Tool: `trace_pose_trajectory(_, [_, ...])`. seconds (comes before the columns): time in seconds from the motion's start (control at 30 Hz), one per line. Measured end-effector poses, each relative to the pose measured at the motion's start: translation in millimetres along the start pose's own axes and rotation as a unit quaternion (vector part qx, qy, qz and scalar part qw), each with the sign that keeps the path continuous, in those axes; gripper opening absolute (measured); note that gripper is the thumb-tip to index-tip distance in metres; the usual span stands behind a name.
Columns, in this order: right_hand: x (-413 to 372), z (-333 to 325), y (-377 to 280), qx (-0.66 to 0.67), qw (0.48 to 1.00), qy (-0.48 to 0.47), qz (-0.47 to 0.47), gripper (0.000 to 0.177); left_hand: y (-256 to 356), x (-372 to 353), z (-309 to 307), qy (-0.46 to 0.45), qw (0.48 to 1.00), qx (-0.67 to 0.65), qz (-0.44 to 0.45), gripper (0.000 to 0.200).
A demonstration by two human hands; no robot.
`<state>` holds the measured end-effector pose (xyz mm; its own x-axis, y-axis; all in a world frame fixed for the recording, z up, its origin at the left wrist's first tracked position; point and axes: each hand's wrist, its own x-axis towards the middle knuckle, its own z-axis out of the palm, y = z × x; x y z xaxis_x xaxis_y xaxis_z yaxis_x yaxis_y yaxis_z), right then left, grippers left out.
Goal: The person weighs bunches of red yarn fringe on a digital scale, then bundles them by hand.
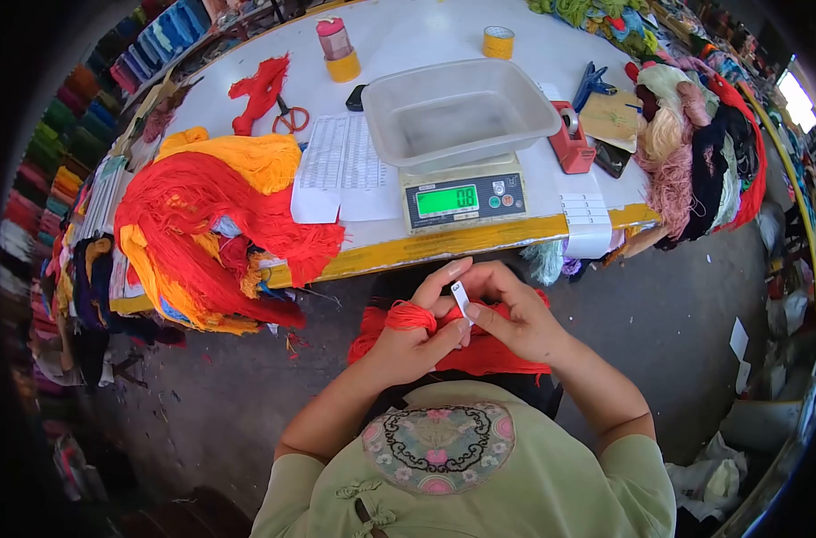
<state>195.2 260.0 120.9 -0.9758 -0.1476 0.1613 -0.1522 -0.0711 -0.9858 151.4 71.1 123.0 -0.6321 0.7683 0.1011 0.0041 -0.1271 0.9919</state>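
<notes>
Both of my hands are close together in front of the table's yellow edge. A small white label (462,300) is pinched between them; my right hand (506,309) has its thumb on the label's lower part. My left hand (417,336) holds the label from the other side, fingers bent, with a strand of red yarn (411,316) looped over it. A larger bundle of red yarn (488,356) lies under my hands on the lap. Beyond them, a digital scale (464,199) with a green display carries a grey plastic tray (457,112).
On the white table (408,31), red yarn (183,202), orange yarn (264,161), printed sheets (345,161) and scissors (290,117) lie left. A red tape dispenser (572,143), a phone (612,160) and mixed yarn bundles (686,152) are right. A pink bottle (334,39) stands behind.
</notes>
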Motion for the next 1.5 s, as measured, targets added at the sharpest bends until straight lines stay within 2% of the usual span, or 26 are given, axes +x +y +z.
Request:
trace_pose_trajectory(0.1, [2,-7,1,-0.057,0.991,-0.084,0.087,0.026,9,-4,-8,-0.005,0.999,0.041,-0.010,0.067])
trace_pose_trajectory(0.13, [4,-5,0,-0.114,0.990,-0.067,0.050,0.029,2,-5,-10,0.014,0.994,0.106,0.021,0.066])
trace_pose_trajectory(0.23, [2,1,-8,-0.091,0.994,-0.022,0.059,0.030,9,-5,-9,0.034,0.989,0.128,0.071,0.058])
trace_pose_trajectory(0.33, [-1,3,-15,-0.114,0.992,-0.010,0.045,0.037,-2,-12,-16,0.032,0.983,0.177,0.033,0.046])
trace_pose_trajectory(0.43, [-3,0,-16,-0.129,0.991,-0.015,0.033,0.041,1,-10,-19,0.023,0.952,0.288,0.105,0.042])
trace_pose_trajectory(0.47, [-2,-1,-16,-0.132,0.991,-0.020,0.027,0.042,1,-7,-21,0.025,0.922,0.353,0.155,0.050])
trace_pose_trajectory(0.57, [-1,3,-19,-0.138,0.990,0.005,0.030,0.043,11,-11,-9,0.085,0.969,0.226,0.047,0.062])
trace_pose_trajectory(0.6, [-1,4,-19,-0.123,0.992,0.016,0.029,0.039,5,-13,-9,0.097,0.964,0.235,0.078,0.078])
trace_pose_trajectory(0.7, [-2,7,-12,-0.096,0.995,0.033,0.016,0.029,-5,-11,-12,0.110,0.933,0.296,0.171,0.085])
trace_pose_trajectory(0.77, [-1,8,-9,-0.104,0.994,0.020,-0.005,0.021,-5,-10,-13,0.102,0.951,0.253,0.144,0.087])
trace_pose_trajectory(0.8, [-1,12,-15,-0.046,0.998,0.037,0.025,0.014,-5,-10,-13,0.096,0.959,0.231,0.131,0.088])
trace_pose_trajectory(0.9, [-2,9,-25,-0.100,0.992,0.024,0.069,0.021,-4,-10,-11,0.110,0.964,0.204,0.132,0.078])
trace_pose_trajectory(1.0, [-4,11,-22,-0.079,0.994,0.062,0.054,0.031,-8,-2,-6,0.171,0.905,0.280,0.271,0.043])
trace_pose_trajectory(1.1, [-5,13,-20,-0.077,0.994,0.073,0.012,0.036,-3,-4,-12,0.109,0.896,0.358,0.240,0.025])
trace_pose_trajectory(1.2, [-4,6,-16,-0.099,0.994,0.038,-0.039,0.031,8,-4,-14,0.074,0.896,0.388,0.201,0.018])
trace_pose_trajectory(1.3, [-1,-3,-22,-0.159,0.984,-0.038,-0.073,0.026,-1,-1,-17,0.041,0.951,0.272,0.142,0.012])
trace_pose_trajectory(1.37, [4,-10,-21,-0.154,0.978,-0.100,-0.102,0.024,0,-1,-19,-0.005,0.990,0.137,0.025,0.012])
trace_pose_trajectory(1.43, [9,-11,-20,-0.156,0.967,-0.145,-0.139,0.022,2,-2,-22,-0.043,0.994,-0.003,-0.105,0.013])
trace_pose_trajectory(1.5, [14,-10,-20,-0.166,0.954,-0.169,-0.183,0.022,4,-3,-25,-0.074,0.956,-0.144,-0.243,0.014])
